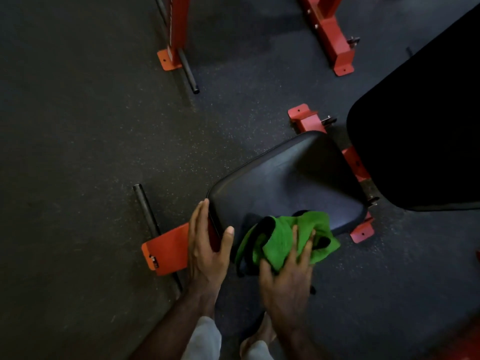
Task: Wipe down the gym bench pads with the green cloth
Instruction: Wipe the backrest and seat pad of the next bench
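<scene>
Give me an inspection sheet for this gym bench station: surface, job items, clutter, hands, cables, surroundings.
Surface: black seat pad, smooth with a dull sheen; no dirt can be made out in this dim view.
Job's things: green cloth, bunched with black trim, lying on the seat pad's near edge; larger black back pad at right.
Clutter: nothing seen.
Grips: left hand rests on the seat pad's near-left corner, thumb on top, fingers straight along the side; right hand presses on the cloth, fingers spread.
Cables: nothing seen.
Surroundings: dark speckled rubber floor; red bench frame with bolted feet; black bar at the near foot; more red frame feet farther off.
</scene>
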`<action>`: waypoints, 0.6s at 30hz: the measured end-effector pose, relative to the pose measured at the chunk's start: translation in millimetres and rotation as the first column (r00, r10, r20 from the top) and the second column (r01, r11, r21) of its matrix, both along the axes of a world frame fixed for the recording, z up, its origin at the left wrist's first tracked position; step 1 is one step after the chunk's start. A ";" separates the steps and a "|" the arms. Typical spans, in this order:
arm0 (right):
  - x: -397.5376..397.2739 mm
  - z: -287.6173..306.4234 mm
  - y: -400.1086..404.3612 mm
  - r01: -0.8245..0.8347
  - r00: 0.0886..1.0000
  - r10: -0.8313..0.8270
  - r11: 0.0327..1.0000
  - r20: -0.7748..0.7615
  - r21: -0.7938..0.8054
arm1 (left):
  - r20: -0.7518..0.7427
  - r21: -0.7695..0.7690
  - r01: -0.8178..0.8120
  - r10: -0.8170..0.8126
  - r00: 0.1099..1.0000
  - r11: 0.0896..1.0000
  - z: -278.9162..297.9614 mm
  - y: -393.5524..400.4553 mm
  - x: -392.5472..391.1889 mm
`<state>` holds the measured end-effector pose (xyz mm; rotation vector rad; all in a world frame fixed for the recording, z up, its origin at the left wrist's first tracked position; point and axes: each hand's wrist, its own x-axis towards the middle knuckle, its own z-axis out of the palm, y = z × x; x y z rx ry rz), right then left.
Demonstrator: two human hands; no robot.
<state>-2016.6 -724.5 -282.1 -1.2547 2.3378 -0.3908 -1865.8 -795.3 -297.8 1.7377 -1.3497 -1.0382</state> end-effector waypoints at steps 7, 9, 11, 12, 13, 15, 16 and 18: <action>2.5 -11.9 -8.6 -0.555 0.828 0.534 0.825 -0.170 -0.112 | 0.031 -0.021 -0.044 0.045 0.999 0.999 -2.3 2.5 -14.0; -20.4 -13.4 -13.7 -0.376 0.915 0.365 0.926 -0.173 -0.036 | 0.023 -0.026 -0.014 0.014 1.000 1.000 1.9 3.0 -11.3; -26.2 -10.1 -25.3 0.025 0.998 -0.027 0.999 -0.059 -0.035 | 0.010 -0.018 0.019 -0.019 1.000 1.000 5.0 1.4 -8.6; -21.4 -8.1 -32.4 0.178 0.984 -0.178 0.984 -0.029 -0.013 | 0.011 -0.014 0.022 -0.021 1.000 1.000 5.2 -0.8 -7.2; -14.8 -5.8 -37.7 0.192 0.980 -0.192 0.981 -0.042 0.000 | 0.024 -0.017 0.015 -0.015 1.000 1.000 4.5 -4.1 -5.1; -13.4 -5.4 -29.1 -0.162 0.978 0.160 0.987 -0.136 -0.004 | 0.052 -0.036 -0.002 0.004 0.999 0.999 1.4 -9.8 -6.2; -18.5 -6.3 -23.8 -0.386 0.912 0.381 0.923 -0.153 0.000 | 0.066 -0.050 -0.007 0.010 0.998 0.999 0.0 -12.9 -6.7; -44.4 -5.6 -34.2 -0.602 0.790 0.594 0.798 -0.153 -0.014 | 0.093 -0.073 0.000 0.007 0.996 0.997 -1.8 -18.0 -10.6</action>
